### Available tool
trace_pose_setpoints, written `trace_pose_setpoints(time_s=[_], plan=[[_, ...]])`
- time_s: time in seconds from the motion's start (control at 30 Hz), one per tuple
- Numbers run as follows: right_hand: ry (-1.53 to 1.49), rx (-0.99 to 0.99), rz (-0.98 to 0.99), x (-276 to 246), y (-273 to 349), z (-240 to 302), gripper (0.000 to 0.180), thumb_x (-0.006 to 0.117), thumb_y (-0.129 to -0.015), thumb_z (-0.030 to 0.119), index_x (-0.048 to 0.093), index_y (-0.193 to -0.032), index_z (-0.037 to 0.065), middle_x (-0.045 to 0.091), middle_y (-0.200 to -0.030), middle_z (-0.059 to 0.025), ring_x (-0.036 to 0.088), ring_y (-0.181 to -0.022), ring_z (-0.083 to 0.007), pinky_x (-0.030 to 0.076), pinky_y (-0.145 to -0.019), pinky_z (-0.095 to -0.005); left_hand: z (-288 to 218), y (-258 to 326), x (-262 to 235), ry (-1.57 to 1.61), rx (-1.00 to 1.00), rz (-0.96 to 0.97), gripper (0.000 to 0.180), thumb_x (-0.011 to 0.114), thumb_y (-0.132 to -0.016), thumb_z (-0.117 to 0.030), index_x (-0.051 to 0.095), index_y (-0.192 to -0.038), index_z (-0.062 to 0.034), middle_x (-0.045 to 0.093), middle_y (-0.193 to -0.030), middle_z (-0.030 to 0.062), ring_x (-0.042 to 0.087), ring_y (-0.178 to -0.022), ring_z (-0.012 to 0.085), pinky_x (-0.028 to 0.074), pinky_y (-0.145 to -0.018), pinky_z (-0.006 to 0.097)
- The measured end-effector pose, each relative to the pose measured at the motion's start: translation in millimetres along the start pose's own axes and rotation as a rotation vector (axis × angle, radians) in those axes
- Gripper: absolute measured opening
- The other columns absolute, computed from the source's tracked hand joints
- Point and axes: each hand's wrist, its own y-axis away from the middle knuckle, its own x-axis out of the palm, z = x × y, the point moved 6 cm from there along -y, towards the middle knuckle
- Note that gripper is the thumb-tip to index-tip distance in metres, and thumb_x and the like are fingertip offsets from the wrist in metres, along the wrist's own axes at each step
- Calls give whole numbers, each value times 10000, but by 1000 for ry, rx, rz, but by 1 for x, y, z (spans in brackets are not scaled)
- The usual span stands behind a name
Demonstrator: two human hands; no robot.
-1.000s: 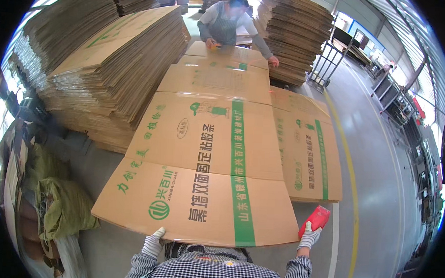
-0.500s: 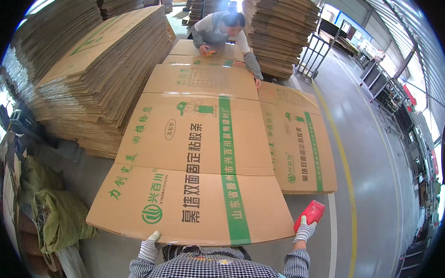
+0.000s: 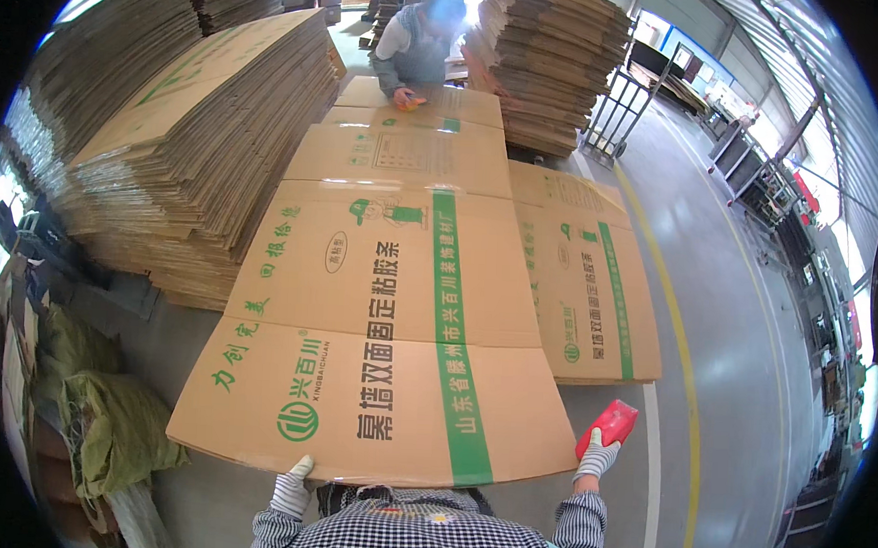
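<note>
A large flat printed cardboard sheet (image 3: 359,300), brown with a green stripe, stretches from in front of my body to the far end, lying on other sheets. At its near edge, my left hand (image 3: 293,487), in a striped glove, has its thumb on top; the other fingers are hidden below. My right hand (image 3: 598,457), gloved alike, is closed round a red block-like object (image 3: 609,426) beside the sheet's near right corner; its exact kind is unclear. Across the sheet a co-worker (image 3: 420,43) holds a small orange object (image 3: 411,103) over the far end.
Tall stacks of flat cardboard stand on the left (image 3: 210,137) and behind on the right (image 3: 546,63). A lower printed cardboard pile (image 3: 585,290) adjoins the sheet's right side. A hand truck (image 3: 618,110) stands beyond it. Green sacks (image 3: 119,427) lie at the near left.
The co-worker has straightened and pulled the arm on my right back from the sheet's edge towards the rear stack. My hands have hardly moved; the near sheet has shifted slightly left.
</note>
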Motion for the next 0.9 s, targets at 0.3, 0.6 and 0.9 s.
trace_pose_setpoints(time_s=[0.3, 0.6, 0.9], plan=[[-183, -116, -43, -18, 5, 11, 581, 803, -719, 334, 532, -1108, -2, 625, -1106, -222, 620, -994, -385, 479, -884, -460, -4, -2, 17, 105, 152, 189, 454, 558, -917, -165, 465, -1343, -37, 557, -1277, 135, 588, -1131, 282, 532, -912, 446], [230, -836, 55, -9, 81, 97, 577, 813, -683, 344, 548, -1060, -3, 631, -925, -233, 603, -940, -396, 483, -837, -434, -13, 39, 33, 47, -188, -116, 426, 669, -880, -286, 579, -1209, -32, 623, -1105, 101, 591, -962, 247, 514, -802, 390], [421, -843, 242, 43, 94, 79, 645, 769, -704, 426, 561, -1108, -31, 634, -943, -255, 605, -898, -414, 470, -844, -467, -13, 30, 39, 9, -192, -98, 434, 655, -891, -301, 577, -1210, -17, 622, -1113, 102, 586, -973, 247, 504, -815, 388]])
